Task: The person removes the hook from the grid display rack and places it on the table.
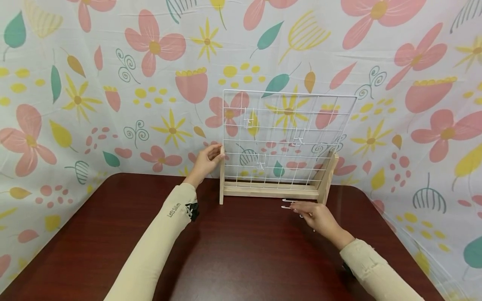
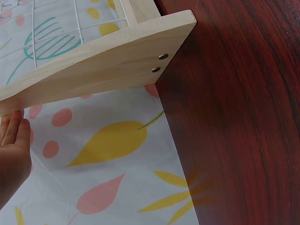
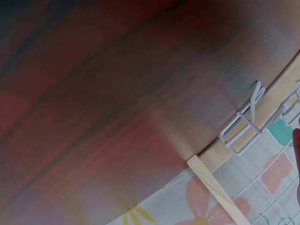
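A white wire grid rack [image 1: 290, 155] stands in a light wooden frame at the back of the table. At its left side, my left hand [image 1: 208, 162] grips the upper end of the wooden side panel [image 2: 117, 61]; in the left wrist view the fingertips pass behind that panel. My right hand [image 1: 316, 216], low in front of the frame's right end, holds white wire hooks [image 3: 241, 124]. Their bent ends stick out to the left past the fingers, which hide the rest. Only a sliver of this hand's fingers [image 3: 296, 145] shows at the right wrist view's edge.
Several white hooks hang on the grid, among them an upper left hook [image 1: 249, 121], a right hook [image 1: 298, 138] and a lower hook [image 1: 261, 164]. A flowered cloth [image 1: 150, 104] hangs close behind the dark wooden table [image 1: 244, 255].
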{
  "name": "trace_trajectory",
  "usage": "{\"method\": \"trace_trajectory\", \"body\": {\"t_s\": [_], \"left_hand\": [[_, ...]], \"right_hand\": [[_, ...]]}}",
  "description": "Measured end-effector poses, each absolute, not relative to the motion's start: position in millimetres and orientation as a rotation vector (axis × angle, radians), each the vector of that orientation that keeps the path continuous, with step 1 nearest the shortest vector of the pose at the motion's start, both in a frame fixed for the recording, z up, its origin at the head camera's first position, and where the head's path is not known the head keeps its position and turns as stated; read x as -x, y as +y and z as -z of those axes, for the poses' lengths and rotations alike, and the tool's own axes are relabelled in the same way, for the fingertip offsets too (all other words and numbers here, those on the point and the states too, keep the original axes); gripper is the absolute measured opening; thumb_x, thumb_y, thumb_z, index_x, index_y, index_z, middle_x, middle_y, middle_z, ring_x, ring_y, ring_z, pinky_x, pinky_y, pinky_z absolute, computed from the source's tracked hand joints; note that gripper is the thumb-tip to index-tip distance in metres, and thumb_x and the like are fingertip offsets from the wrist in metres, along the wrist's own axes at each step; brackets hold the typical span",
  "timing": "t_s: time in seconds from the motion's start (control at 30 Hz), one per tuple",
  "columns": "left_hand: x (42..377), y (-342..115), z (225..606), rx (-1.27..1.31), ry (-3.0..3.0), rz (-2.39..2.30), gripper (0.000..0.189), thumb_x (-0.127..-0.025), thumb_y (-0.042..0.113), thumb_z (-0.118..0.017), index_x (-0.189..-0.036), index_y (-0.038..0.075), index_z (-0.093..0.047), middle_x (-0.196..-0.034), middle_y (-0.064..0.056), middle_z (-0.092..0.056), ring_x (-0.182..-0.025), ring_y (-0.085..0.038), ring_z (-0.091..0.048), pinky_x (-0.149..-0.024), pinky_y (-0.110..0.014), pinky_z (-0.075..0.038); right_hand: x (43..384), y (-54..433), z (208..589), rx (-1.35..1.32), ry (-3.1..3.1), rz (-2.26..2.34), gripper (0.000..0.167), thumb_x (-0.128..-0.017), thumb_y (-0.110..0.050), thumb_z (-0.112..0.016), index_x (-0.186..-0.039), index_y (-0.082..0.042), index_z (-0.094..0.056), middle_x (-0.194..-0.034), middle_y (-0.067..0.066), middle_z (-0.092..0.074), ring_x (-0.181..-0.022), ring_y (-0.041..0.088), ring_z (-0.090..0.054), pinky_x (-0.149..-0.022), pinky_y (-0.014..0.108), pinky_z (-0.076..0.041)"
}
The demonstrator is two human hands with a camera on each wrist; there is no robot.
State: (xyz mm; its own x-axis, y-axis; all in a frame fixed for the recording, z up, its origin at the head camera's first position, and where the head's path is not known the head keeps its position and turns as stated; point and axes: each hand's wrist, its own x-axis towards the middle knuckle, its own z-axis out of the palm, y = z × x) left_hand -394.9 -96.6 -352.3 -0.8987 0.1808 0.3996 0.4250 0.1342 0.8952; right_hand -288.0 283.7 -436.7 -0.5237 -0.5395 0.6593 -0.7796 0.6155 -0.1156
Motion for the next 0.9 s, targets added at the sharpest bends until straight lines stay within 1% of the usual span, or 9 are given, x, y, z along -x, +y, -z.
{"method": "trace_trajectory", "body": {"t_s": [0.13, 0.3, 0.57, 0.7, 0.9], "left_hand": [[395.2, -96.7, 352.3, 0.599, -2.211, 1.844, 0.045, -0.094, 0.007, -0.062, -0.136, -0.003, -0.051, -0.131, -0.022, -0.055, -0.123, -0.033, -0.053, -0.102, -0.037, -0.046], [394.9, -97.0, 352.6, 0.607, -2.211, 1.826, 0.044, -0.094, 0.007, -0.062, -0.136, -0.003, -0.051, -0.130, -0.022, -0.056, -0.122, -0.032, -0.053, -0.101, -0.036, -0.046], [394.5, -96.6, 352.6, 0.593, -2.217, 1.835, 0.044, -0.095, 0.006, -0.061, -0.136, -0.003, -0.051, -0.130, -0.022, -0.056, -0.122, -0.032, -0.053, -0.101, -0.037, -0.047], [394.7, -96.0, 352.5, 0.594, -2.220, 1.848, 0.044, -0.095, 0.006, -0.061, -0.137, -0.002, -0.050, -0.130, -0.022, -0.055, -0.122, -0.032, -0.053, -0.101, -0.038, -0.047], [393.2, -95.5, 351.9, 0.602, -2.203, 1.861, 0.045, -0.095, 0.007, -0.061, -0.137, -0.003, -0.050, -0.130, -0.023, -0.055, -0.123, -0.033, -0.052, -0.103, -0.039, -0.045]], "right_hand": [[289.2, 284.1, 436.8, -1.055, -2.268, -0.520, 0.035, -0.072, 0.012, -0.075, -0.102, -0.005, -0.075, -0.099, 0.007, -0.073, -0.091, 0.026, -0.070, -0.073, 0.035, -0.058], [290.6, 284.4, 437.4, -1.065, -2.288, -0.502, 0.032, -0.073, 0.011, -0.076, -0.102, -0.004, -0.075, -0.097, 0.008, -0.073, -0.091, 0.026, -0.070, -0.071, 0.040, -0.058], [291.7, 284.0, 440.0, -1.092, -2.325, -0.466, 0.023, -0.075, 0.006, -0.076, -0.097, 0.000, -0.075, -0.094, 0.010, -0.074, -0.088, 0.025, -0.071, -0.071, 0.040, -0.059], [291.1, 284.2, 441.1, -1.101, -2.330, -0.446, 0.023, -0.074, 0.007, -0.076, -0.096, -0.001, -0.076, -0.094, 0.009, -0.074, -0.087, 0.025, -0.071, -0.070, 0.040, -0.059], [288.5, 285.5, 442.7, -1.110, -2.364, -0.435, 0.024, -0.073, 0.007, -0.077, -0.097, -0.001, -0.076, -0.096, 0.008, -0.074, -0.090, 0.025, -0.070, -0.073, 0.041, -0.059]]}}
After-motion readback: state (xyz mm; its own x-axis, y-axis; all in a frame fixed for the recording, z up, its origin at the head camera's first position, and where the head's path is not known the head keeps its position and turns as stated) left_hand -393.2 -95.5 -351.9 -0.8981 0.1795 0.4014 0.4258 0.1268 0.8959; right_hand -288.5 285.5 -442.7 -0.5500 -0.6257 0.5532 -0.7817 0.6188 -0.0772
